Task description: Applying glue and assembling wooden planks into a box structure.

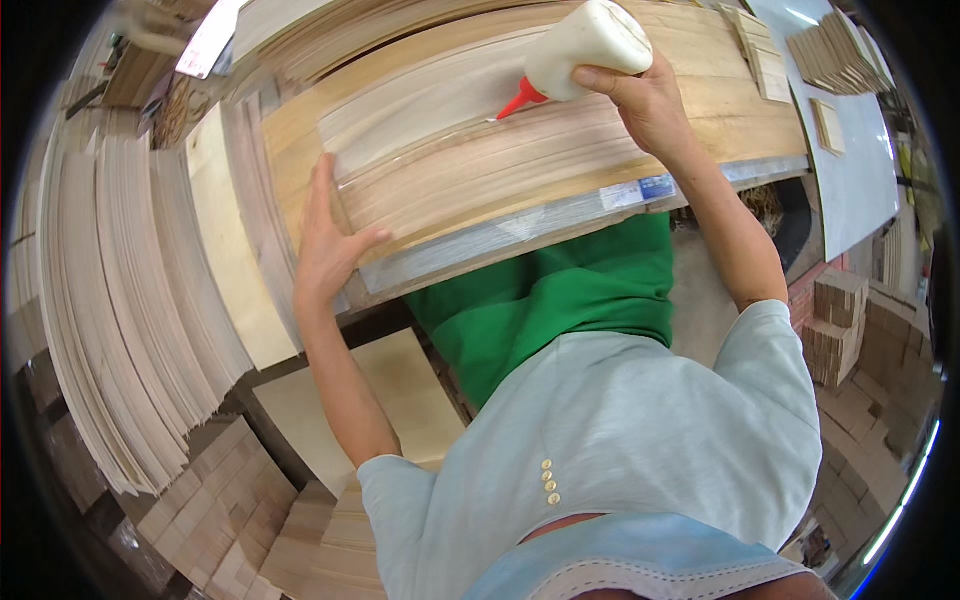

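Observation:
A white squeeze bottle [575, 55] with a red pointed nozzle [520, 98] is tilted in my right hand [650, 105], its base up and to the right. The nozzle tip is at the edge of a thin wooden board, with a small whitish spot by it that looks like glue. Several thin, pale wooden boards [500, 175] lie side by side or overlapping on the workbench; I cannot tell which. My left hand [335, 245] lies against their left end, thumb and fingers spread apart.
Tall stacks of thin wood sheets [130, 290] stand to the left. More boards [340, 35] lie along the bench's far side. At the right, a grey surface [845, 190] holds a stack of small wooden pieces [838, 52]. Wood blocks [220, 505] are piled at lower left.

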Demonstrator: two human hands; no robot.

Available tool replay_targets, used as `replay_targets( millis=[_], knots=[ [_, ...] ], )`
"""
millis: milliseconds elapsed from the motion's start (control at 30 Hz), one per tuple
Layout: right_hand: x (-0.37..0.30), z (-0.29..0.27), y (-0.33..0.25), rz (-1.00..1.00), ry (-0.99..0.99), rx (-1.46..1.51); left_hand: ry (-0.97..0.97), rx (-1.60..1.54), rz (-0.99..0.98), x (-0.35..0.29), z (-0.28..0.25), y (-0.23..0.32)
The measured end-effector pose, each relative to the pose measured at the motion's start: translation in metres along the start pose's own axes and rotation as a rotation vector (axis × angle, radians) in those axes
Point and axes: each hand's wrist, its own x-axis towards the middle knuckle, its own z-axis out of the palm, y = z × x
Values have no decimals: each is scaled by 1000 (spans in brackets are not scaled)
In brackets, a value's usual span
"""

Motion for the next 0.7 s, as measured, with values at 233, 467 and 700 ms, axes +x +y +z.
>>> replay_targets(
  millis=[233, 467, 700],
  knots=[
    [-11, -87, -1, -3, 98, 3, -39, 3, -39, 0, -2, 8],
    [-14, -126, -20, -107, 148, -169, -38, 15, -28, 2, -1, 8],
    [-10, -146, -28, -40, 157, -363, -8, 75, -35, -3, -5, -4]
  ],
)
